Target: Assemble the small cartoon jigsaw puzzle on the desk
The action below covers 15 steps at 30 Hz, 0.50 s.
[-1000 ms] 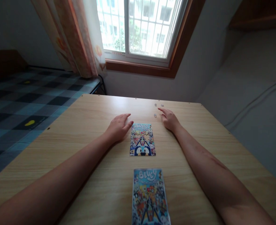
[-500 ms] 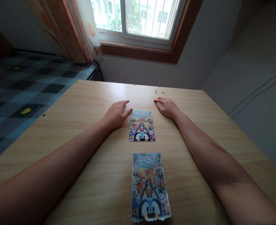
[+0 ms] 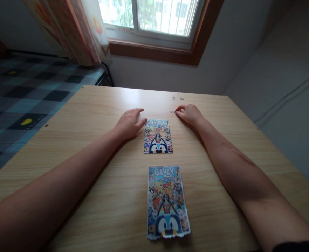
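A nearly rectangular jigsaw puzzle (image 3: 158, 141) with a blue cartoon dog lies flat on the table; tan patches show across its upper middle. My left hand (image 3: 130, 123) rests at its upper left, fingers stretched out and thumb apart, the thumb tip close to the puzzle's corner. Beyond the puzzle on the right, my right hand (image 3: 188, 113) has thumb and forefinger pinched together at a small puzzle piece (image 3: 172, 111) on or just above the tabletop. Two more loose pieces, one on the left (image 3: 173, 98) and one on the right (image 3: 182, 98), lie farther back.
A printed picture sheet (image 3: 167, 203) with a torn lower edge, bearing the same design, lies nearest me on the wooden table (image 3: 104, 213). A bed with a checked cover (image 3: 46, 94) stands to the left, and a window (image 3: 165, 21) with a curtain (image 3: 73, 31) is ahead.
My right hand has drawn back slightly from the far loose pieces, and its fingers have closed at the nearer piece. The left hand stays beside the puzzle. The view has tilted downward.
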Available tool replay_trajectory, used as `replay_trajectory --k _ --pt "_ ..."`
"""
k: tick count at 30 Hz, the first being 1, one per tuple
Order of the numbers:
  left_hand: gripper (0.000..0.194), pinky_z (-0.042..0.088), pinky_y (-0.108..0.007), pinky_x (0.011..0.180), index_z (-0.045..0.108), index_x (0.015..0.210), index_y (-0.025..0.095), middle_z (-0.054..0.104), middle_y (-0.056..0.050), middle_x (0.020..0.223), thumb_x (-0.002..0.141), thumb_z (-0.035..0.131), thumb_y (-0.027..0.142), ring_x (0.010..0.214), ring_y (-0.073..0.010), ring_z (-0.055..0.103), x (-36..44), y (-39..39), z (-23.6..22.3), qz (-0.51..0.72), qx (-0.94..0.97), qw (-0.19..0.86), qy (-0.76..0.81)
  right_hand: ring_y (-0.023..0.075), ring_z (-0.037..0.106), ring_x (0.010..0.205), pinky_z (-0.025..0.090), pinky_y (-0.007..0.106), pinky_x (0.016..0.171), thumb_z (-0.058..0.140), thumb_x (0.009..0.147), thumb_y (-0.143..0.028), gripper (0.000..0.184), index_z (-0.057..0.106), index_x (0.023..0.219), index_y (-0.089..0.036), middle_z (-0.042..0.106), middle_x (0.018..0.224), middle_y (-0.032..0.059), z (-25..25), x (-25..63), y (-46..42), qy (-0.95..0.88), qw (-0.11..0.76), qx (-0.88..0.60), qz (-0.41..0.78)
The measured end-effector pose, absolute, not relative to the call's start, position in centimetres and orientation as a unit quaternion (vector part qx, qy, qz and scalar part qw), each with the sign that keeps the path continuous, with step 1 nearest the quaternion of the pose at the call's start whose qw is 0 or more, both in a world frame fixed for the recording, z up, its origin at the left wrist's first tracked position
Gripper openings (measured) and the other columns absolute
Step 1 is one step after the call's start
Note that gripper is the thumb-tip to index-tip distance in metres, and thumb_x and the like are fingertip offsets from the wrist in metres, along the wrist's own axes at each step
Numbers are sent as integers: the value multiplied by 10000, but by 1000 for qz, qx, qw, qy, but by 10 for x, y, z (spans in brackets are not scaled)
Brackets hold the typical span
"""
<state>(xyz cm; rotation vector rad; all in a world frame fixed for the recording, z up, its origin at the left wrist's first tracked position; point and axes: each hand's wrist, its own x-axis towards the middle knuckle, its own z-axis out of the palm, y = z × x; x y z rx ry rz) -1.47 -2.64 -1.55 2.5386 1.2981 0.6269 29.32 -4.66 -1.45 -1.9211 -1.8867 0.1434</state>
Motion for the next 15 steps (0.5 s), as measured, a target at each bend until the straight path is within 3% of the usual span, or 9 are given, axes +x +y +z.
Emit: replay_trajectory --k 6,10,15 --pt "561 359 -460 1179 537 1392 150 582 -155 1433 948 483 489 1355 -306 501 -15 -27 -15 208 865 112 442 265 654 1097 519 431 951 636 926 -346 270 771 1147 -271 736 1224 65 -16 289 -51 -716 223 -661 25" --pt "546 370 -461 1174 537 1387 185 592 -130 1429 944 480 498 1345 -294 511 -16 -25 -16 208 868 103 440 268 676 1003 540 425 865 645 913 -345 208 810 1014 -268 765 1113 67 -13 286 -51 -714 210 -668 22" --pt "551 375 -467 1172 539 1377 177 597 -136 1424 935 487 501 1334 -298 524 -17 -25 -17 206 869 93 441 257 682 934 529 383 802 623 906 -291 220 812 1011 -253 774 1058 85 -4 278 -53 -719 177 -672 7"
